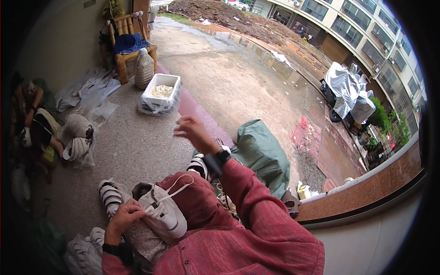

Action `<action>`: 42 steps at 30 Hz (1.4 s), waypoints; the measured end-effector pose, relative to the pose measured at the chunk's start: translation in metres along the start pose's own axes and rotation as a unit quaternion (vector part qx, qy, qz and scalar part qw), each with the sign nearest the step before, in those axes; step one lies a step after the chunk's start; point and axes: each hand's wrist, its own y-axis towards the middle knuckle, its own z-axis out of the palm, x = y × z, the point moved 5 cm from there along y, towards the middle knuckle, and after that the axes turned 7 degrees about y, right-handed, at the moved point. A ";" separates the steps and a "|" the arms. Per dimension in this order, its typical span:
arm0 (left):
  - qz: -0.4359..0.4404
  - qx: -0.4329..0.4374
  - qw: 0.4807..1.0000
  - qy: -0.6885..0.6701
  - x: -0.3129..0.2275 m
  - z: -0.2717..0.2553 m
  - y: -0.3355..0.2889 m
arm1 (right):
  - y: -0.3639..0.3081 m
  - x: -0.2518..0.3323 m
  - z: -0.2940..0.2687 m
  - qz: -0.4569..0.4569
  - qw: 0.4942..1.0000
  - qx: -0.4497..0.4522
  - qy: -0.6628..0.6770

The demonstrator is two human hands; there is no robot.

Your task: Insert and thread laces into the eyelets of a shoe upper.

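Note:
A white lace-up shoe [170, 218] lies on my lap, on the patterned cloth and the dark red trouser leg. A pale lace [183, 183] stands up from its eyelets in a loose loop. My left hand [126, 216] is closed at the shoe's left edge, thumb and fingers pinched together there. Whether a lace end is in that pinch is too small to see. My right hand [196, 132] is raised well above the shoe, away from it. Its fingers are bent, slightly blurred and apart, and nothing shows in them.
A white foam box [173, 81] with pale laces stands ahead. Behind it are a plastic jug [143, 68] and a bamboo chair [129, 43]. A green sack [261, 156] sits at my right. More shoes [87, 250] lie around my legs. Another person [34, 110] sits at far left.

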 end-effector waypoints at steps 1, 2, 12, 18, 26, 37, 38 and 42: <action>-0.007 -0.008 1.000 -0.015 -0.001 0.000 -0.001 | -0.013 -0.016 0.015 0.042 0.992 0.034 -0.117; -0.037 -0.025 0.999 -0.017 -0.001 -0.001 -0.002 | -0.027 -0.033 0.031 0.073 0.966 0.110 -0.222; 0.154 -0.130 0.961 0.191 -0.050 0.020 0.026 | -0.108 -0.106 0.077 0.064 0.835 0.376 -0.396; 0.072 -0.119 0.985 0.097 -0.026 0.023 0.033 | -0.109 -0.097 0.095 -0.001 0.797 0.414 -0.439; 0.087 -0.104 0.982 0.132 -0.026 0.028 0.039 | -0.095 -0.114 0.079 0.108 0.815 0.423 -0.380; 0.029 -0.138 0.975 0.174 -0.008 0.031 0.049 | -0.086 -0.124 0.077 0.053 0.794 0.455 -0.401; 0.036 -0.136 0.975 0.170 -0.004 0.030 0.049 | -0.086 -0.124 0.077 0.076 0.793 0.453 -0.399; 0.107 -0.386 0.824 0.401 -0.004 -0.014 0.027 | -0.091 -0.120 0.081 0.117 0.779 0.453 -0.417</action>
